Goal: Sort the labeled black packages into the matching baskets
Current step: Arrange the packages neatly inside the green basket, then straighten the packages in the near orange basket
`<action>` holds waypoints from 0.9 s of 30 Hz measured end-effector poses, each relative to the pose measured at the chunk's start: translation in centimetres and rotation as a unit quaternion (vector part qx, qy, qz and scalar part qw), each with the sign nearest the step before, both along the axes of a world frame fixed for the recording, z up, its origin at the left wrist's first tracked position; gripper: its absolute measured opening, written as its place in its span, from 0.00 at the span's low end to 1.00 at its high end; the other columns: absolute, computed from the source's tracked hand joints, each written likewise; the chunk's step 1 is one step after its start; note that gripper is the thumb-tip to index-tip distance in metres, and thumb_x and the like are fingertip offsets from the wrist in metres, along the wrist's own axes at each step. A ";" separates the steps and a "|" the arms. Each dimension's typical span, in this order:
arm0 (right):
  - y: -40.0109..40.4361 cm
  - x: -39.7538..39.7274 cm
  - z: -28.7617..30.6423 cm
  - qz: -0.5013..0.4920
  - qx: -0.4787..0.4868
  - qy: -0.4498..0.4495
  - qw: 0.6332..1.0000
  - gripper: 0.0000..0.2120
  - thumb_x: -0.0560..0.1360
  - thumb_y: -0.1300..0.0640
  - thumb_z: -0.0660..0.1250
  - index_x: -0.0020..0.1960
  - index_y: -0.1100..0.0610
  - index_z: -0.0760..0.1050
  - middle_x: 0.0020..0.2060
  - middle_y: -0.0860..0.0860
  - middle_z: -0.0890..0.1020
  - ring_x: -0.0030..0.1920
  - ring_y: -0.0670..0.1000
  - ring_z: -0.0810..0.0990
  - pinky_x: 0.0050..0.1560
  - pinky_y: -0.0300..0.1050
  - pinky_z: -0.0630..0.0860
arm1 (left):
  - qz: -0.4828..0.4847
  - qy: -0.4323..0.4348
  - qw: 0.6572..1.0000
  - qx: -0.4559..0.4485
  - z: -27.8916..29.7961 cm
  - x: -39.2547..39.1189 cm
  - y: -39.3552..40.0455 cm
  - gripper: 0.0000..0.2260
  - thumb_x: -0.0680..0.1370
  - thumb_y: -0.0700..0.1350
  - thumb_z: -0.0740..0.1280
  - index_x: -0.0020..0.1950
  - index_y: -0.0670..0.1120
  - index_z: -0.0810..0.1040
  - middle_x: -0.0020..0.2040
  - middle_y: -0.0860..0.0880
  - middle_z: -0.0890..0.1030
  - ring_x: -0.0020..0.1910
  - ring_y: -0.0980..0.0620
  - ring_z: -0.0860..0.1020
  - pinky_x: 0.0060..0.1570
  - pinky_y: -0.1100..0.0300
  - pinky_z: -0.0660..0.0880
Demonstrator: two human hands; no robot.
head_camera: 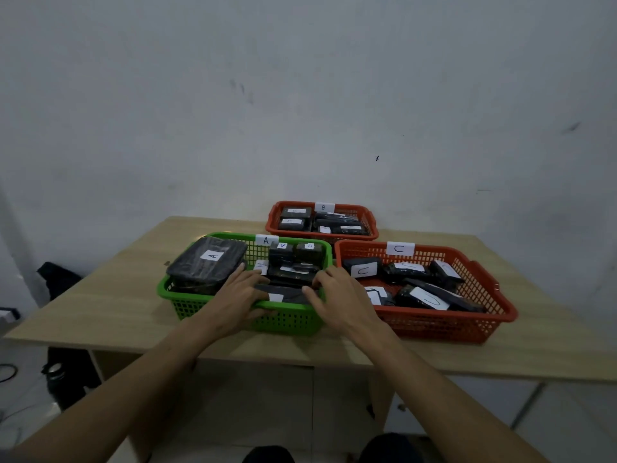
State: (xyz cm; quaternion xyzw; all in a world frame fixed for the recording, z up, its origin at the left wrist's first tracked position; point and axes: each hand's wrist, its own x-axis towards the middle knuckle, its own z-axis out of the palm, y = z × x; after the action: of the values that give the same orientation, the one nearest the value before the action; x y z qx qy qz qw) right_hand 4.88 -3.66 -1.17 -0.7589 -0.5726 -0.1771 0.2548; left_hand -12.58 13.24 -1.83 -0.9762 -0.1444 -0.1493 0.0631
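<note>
A green basket [187,304] labelled A stands at the front left of the table and holds several black packages, among them a large one tagged A [207,262]. Both hands reach over its front rim. My left hand [238,297] and my right hand [337,295] lie on either end of a flat black package [287,294] at the basket's front. Whether their fingers grip it or only rest on it I cannot tell. An orange basket C [484,282] to the right and an orange basket B [367,217] behind hold more labelled black packages.
The wooden table [110,305] stands against a white wall. A dark bag [56,279] sits left of the table, and a dark bottle [56,379] stands on the floor below it.
</note>
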 end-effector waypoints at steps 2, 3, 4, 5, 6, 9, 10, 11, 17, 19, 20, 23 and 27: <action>-0.9 0.8 0.0 -0.011 -0.003 0.002 1.000 0.16 0.80 0.42 0.62 0.53 0.54 0.77 0.49 0.47 0.76 0.49 0.47 0.74 0.49 0.43 0.74 | 0.003 0.006 1.000 -0.005 0.1 0.4 0.0 0.17 0.77 0.59 0.67 0.62 0.53 0.81 0.69 0.50 0.73 0.72 0.51 0.66 0.75 0.51 0.42; -1.4 1.1 0.0 -0.016 -0.001 0.004 1.000 0.16 0.80 0.42 0.61 0.54 0.54 0.76 0.49 0.47 0.76 0.49 0.47 0.74 0.50 0.43 0.74 | 0.004 0.006 1.000 -0.012 0.1 0.4 0.0 0.18 0.77 0.60 0.66 0.61 0.53 0.80 0.68 0.50 0.73 0.72 0.51 0.66 0.75 0.50 0.45; -1.8 1.4 -0.1 -0.019 0.002 0.008 1.000 0.16 0.80 0.42 0.61 0.54 0.54 0.76 0.49 0.47 0.75 0.49 0.47 0.73 0.49 0.43 0.74 | 0.003 0.001 1.000 -0.024 0.1 0.6 -0.1 0.18 0.76 0.61 0.66 0.61 0.53 0.80 0.68 0.51 0.73 0.71 0.51 0.67 0.76 0.49 0.48; -2.3 1.7 0.0 -0.021 0.007 0.014 1.000 0.15 0.81 0.43 0.61 0.54 0.53 0.76 0.49 0.47 0.75 0.48 0.46 0.74 0.48 0.42 0.74 | -0.001 -0.008 0.999 -0.037 0.2 0.7 -0.4 0.20 0.75 0.64 0.65 0.61 0.53 0.78 0.67 0.52 0.73 0.69 0.52 0.68 0.75 0.49 0.52; -2.9 2.1 0.0 -0.024 0.013 0.019 0.999 0.13 0.81 0.44 0.60 0.53 0.53 0.76 0.48 0.47 0.75 0.47 0.46 0.74 0.47 0.42 0.74 | -0.007 -0.018 0.999 -0.051 0.3 1.0 -0.9 0.24 0.74 0.67 0.64 0.62 0.53 0.77 0.66 0.53 0.73 0.67 0.53 0.69 0.73 0.50 0.58; -4.5 3.5 0.2 -0.051 0.038 0.037 0.997 0.08 0.82 0.51 0.60 0.51 0.53 0.76 0.46 0.46 0.77 0.45 0.46 0.76 0.42 0.39 0.71 | -0.032 -0.042 0.994 -0.093 1.4 2.8 -3.3 0.34 0.70 0.76 0.58 0.66 0.54 0.73 0.65 0.54 0.74 0.61 0.56 0.72 0.61 0.56 0.71; -5.0 4.2 0.3 -0.063 0.044 0.045 0.996 0.07 0.81 0.53 0.61 0.51 0.53 0.76 0.46 0.46 0.77 0.44 0.46 0.76 0.41 0.39 0.70 | -0.042 -0.051 0.992 -0.105 1.7 3.8 -4.2 0.36 0.69 0.77 0.57 0.67 0.54 0.72 0.65 0.54 0.74 0.61 0.56 0.72 0.60 0.57 0.72; -5.5 5.0 0.5 -0.076 0.047 0.052 0.995 0.06 0.81 0.55 0.61 0.52 0.53 0.76 0.46 0.46 0.77 0.44 0.46 0.77 0.41 0.39 0.70 | -0.054 -0.061 0.990 -0.113 2.1 4.9 -5.0 0.37 0.69 0.77 0.57 0.67 0.54 0.72 0.65 0.54 0.74 0.60 0.56 0.72 0.59 0.57 0.72; -8.7 10.1 1.4 -0.146 0.044 0.083 0.985 0.05 0.80 0.59 0.61 0.51 0.55 0.76 0.46 0.49 0.80 0.43 0.48 0.78 0.43 0.48 0.79 | -0.100 -0.115 0.983 -0.100 3.0 12.8 -8.9 0.23 0.77 0.66 0.58 0.64 0.54 0.74 0.62 0.55 0.76 0.59 0.57 0.72 0.57 0.61 0.70; -9.3 11.6 1.5 -0.159 0.035 0.081 0.983 0.05 0.80 0.59 0.62 0.51 0.55 0.76 0.47 0.49 0.80 0.44 0.49 0.78 0.44 0.49 0.79 | -0.100 -0.113 0.984 -0.098 3.1 15.8 -9.2 0.17 0.79 0.60 0.61 0.63 0.53 0.75 0.62 0.54 0.76 0.59 0.56 0.73 0.58 0.61 0.71; -9.4 12.3 1.6 -0.161 0.027 0.078 0.984 0.05 0.80 0.59 0.62 0.51 0.55 0.76 0.48 0.49 0.80 0.45 0.49 0.78 0.44 0.49 0.79 | -0.097 -0.101 0.985 -0.097 3.2 17.3 -9.1 0.16 0.79 0.57 0.62 0.63 0.52 0.75 0.62 0.53 0.76 0.59 0.55 0.73 0.59 0.59 0.72; -8.8 14.1 2.1 -0.159 -0.007 0.071 0.985 0.07 0.81 0.58 0.61 0.54 0.56 0.77 0.51 0.51 0.81 0.50 0.52 0.80 0.49 0.51 0.80 | -0.066 -0.063 0.991 -0.099 3.4 21.4 -8.0 0.15 0.79 0.52 0.65 0.63 0.50 0.76 0.62 0.50 0.77 0.60 0.52 0.73 0.60 0.56 0.72; -6.8 16.7 2.3 -0.157 -0.046 0.050 0.985 0.11 0.80 0.60 0.61 0.60 0.58 0.76 0.55 0.54 0.80 0.53 0.55 0.79 0.52 0.51 0.78 | -0.021 0.009 0.996 -0.084 2.8 25.8 -5.9 0.13 0.78 0.48 0.66 0.61 0.48 0.75 0.61 0.47 0.77 0.58 0.49 0.74 0.59 0.53 0.73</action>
State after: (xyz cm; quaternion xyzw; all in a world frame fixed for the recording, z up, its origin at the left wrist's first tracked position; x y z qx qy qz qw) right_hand 21.55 -10.44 1.14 -0.8583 -0.4403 -0.1502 0.2166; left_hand 13.25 7.34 0.99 -0.9820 -0.1356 -0.1296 -0.0206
